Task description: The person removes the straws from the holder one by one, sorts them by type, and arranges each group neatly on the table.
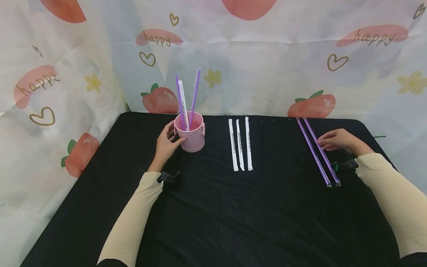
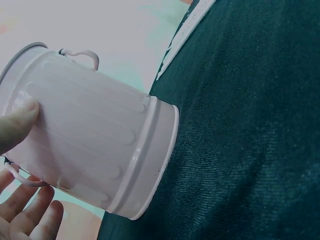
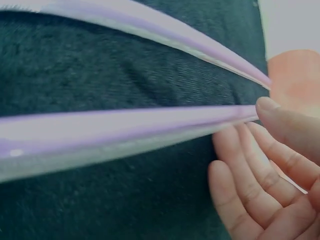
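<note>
In the head view, my left hand (image 1: 166,144) holds the side of a small pink bucket (image 1: 193,142) that stands upright near the table's back edge. Its thumb lies on the front wall and the fingers reach round by a handle (image 2: 25,180). Two purple straws (image 1: 194,96) and a white paper-wrapped straw (image 1: 183,104) lean inside it. Over at the right, my right hand (image 1: 338,141) pinches the nearer of two long purple straws (image 1: 327,163), thumb and fingertips at its side. The other purple straw (image 1: 313,152) lies just left of it on the black cloth.
Between the hands, three white paper-wrapped straws (image 1: 240,148) lie side by side on the black-covered table (image 1: 233,218). A printed curtain (image 1: 253,74) hangs behind the table and along its left side.
</note>
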Demonstrator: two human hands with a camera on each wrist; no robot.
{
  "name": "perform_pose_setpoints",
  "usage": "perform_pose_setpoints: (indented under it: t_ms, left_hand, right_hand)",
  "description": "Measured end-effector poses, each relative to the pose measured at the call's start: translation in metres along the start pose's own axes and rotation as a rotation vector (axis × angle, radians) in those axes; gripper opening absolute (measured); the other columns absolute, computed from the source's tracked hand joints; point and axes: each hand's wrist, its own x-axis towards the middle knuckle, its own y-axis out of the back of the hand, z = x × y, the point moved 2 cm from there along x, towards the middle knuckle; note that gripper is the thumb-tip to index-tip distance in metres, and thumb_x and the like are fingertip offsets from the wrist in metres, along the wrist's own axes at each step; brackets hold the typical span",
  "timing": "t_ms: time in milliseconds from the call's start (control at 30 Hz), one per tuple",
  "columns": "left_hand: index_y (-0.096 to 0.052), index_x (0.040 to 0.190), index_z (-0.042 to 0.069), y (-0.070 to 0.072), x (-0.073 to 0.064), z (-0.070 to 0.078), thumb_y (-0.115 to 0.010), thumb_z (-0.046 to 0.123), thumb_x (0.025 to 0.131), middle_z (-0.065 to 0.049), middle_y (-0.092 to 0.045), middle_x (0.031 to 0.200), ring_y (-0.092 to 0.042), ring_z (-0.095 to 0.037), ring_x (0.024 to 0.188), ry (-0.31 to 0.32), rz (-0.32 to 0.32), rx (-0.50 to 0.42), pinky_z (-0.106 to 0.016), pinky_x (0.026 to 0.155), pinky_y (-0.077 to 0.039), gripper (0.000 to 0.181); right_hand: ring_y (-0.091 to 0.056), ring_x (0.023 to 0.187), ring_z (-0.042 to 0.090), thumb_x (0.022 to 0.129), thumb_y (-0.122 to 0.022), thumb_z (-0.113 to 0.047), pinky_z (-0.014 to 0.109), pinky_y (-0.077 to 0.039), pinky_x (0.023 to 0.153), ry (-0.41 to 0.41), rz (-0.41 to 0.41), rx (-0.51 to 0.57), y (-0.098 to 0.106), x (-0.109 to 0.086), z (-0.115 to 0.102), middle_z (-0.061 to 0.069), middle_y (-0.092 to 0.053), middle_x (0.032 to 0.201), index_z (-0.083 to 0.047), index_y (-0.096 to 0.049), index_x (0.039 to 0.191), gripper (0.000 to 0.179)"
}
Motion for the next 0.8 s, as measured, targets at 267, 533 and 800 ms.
perform_pose_setpoints:
  t_ms: [267, 533, 800]
  left_hand:
    - [-0.037, 0.139, -0.004, 0.001, -0.001, 0.002, -0.072, 0.003, 0.080, -0.025, -0.043, 0.140, -0.044, -0.037, 0.130, 0.003, 0.004, -0.001, -0.050, 0.107, -0.039, 0.069]
    - [-0.036, 0.140, -0.004, 0.001, -0.003, 0.004, -0.072, 0.004, 0.081, -0.024, -0.043, 0.140, -0.044, -0.036, 0.130, 0.006, 0.004, 0.005, -0.048, 0.108, -0.039, 0.069]
    - [-0.036, 0.140, -0.004, 0.001, -0.004, 0.005, -0.072, 0.004, 0.081, -0.025, -0.044, 0.139, -0.044, -0.037, 0.130, 0.008, 0.005, 0.018, -0.048, 0.108, -0.039, 0.069]
  right_hand:
    - [-0.068, 0.085, 0.003, 0.095, -0.056, -0.019, 0.034, -0.058, 0.082, -0.018, -0.057, 0.028, 0.010, -0.012, -0.001, 0.002, -0.070, 0.103, 0.019, -0.037, 0.132, 0.056]
    - [-0.067, 0.086, 0.001, 0.095, -0.055, -0.025, 0.033, -0.057, 0.083, 0.002, -0.033, -0.010, 0.022, -0.028, -0.011, -0.004, -0.070, 0.105, 0.011, -0.041, 0.132, 0.053]
    - [-0.065, 0.086, -0.004, 0.098, -0.048, -0.017, 0.019, -0.056, 0.076, 0.094, -0.090, 0.052, 0.040, -0.039, -0.022, -0.026, -0.066, 0.093, -0.037, -0.056, 0.102, 0.021]
